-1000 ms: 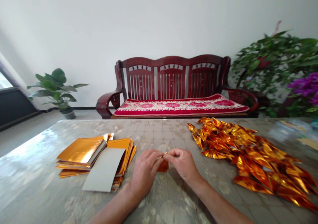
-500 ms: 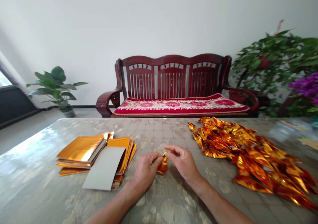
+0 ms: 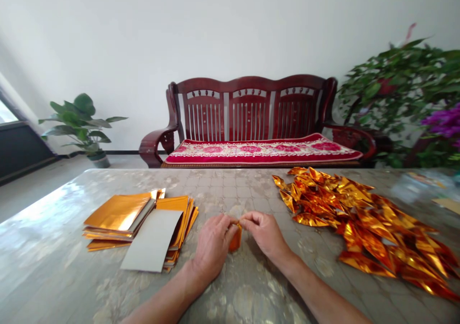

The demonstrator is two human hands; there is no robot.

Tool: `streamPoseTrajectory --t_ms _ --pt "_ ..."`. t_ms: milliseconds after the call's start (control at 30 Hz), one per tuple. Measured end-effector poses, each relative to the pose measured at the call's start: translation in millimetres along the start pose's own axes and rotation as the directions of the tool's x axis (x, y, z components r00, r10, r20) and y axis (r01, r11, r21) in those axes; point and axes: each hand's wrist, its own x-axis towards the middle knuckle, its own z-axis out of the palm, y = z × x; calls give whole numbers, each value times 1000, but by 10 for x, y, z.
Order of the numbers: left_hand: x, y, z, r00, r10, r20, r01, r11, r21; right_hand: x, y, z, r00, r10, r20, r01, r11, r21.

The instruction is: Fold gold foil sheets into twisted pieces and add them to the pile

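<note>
Between my hands, just above the table, is a small piece of folded gold foil paper (image 3: 235,240). My left hand (image 3: 214,240) is closed around its left side, with the fingers covering much of it. My right hand (image 3: 264,230) pinches the paper's upper right edge between thumb and forefinger. Left of my hands lie stacks of flat gold foil sheets (image 3: 117,211), with a sheet showing its grey back (image 3: 154,240) on top of the nearer stack. To the right spreads a heap of folded gold foil pieces (image 3: 334,199) with pointed ends.
The table (image 3: 230,190) has a patterned, glossy cover. A clear plastic bag (image 3: 422,185) lies at its far right. Behind the table stand a dark red wooden bench (image 3: 249,115) with a floral cushion, a potted plant (image 3: 84,122) at left and leafy plants (image 3: 391,89) at right.
My right hand's fingers have closed from a looser hold into a pinch on the paper's edge. My left fingers have shifted over the top of it. The stacks and heap have stayed put.
</note>
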Motion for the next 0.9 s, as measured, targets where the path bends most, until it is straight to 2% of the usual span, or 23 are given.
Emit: streamPoseTrajectory --t_ms 100,200,400,500,700,800,900 --pt "-6 13 -1 999 52 -2 -52 995 82 -16 -3 14 1000 1 -15 -1 999 -36" --pt "-1 -8 21 999 46 15 -47 993 108 -22 -1 28 1000 8 -22 -9 999 -44" --pt "11 -52 53 998 -67 -8 66 996 -60 -14 11 42 999 47 17 -47 999 23" --pt "8 -38 65 993 -120 -4 119 984 -132 -26 5 43 998 59 2 -59 998 -1" --pt "22 -9 81 993 -119 -19 116 985 -131 -47 16 37 999 18 -41 -22 996 -92" --pt "44 -3 63 990 -136 -17 133 983 -124 -35 19 28 998 55 -13 -55 998 34" --pt "58 6 57 984 -177 17 176 957 -229 -16 10 10 991 131 32 -135 960 246"
